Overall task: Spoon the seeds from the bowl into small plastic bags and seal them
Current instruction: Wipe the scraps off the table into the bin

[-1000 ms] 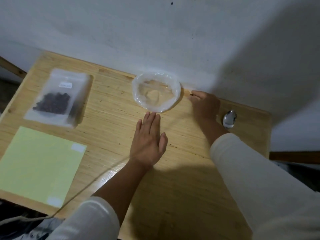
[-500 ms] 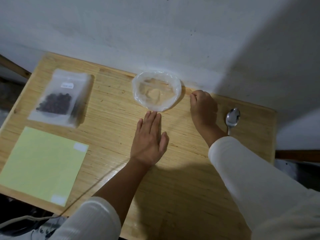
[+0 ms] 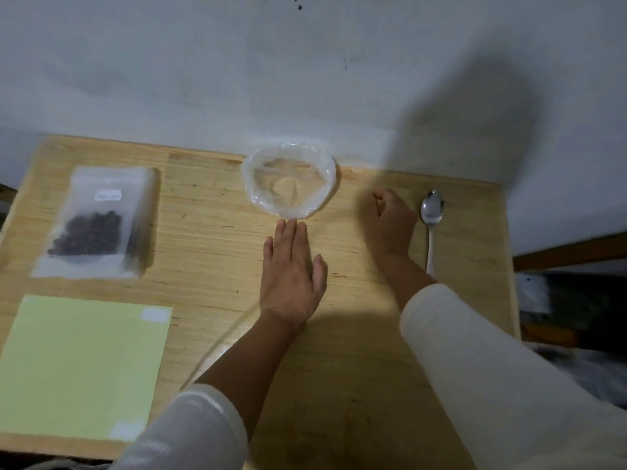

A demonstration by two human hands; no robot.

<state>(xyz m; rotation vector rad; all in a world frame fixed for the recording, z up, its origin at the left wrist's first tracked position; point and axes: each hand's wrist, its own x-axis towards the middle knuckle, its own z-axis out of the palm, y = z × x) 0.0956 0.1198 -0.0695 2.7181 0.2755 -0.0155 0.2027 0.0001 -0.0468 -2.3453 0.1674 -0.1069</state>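
Spoon (image 3: 431, 215): unheld, just right of your curled, empty right hand (image 3: 390, 225). Grip its handle; left hand (image 3: 291, 269), flat, steadies bowl (image 3: 289, 179).

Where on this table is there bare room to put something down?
Bare wood lies between the seed bag and left hand, and near the front edge between the arms. It is crowded around the bowl, right hand and spoon.

A plain home room, by the look of it. A small wooden table (image 3: 373, 385) stands with its far edge against a scuffed, speckled white wall (image 3: 203, 69). Dim household clutter shows past its right edge.
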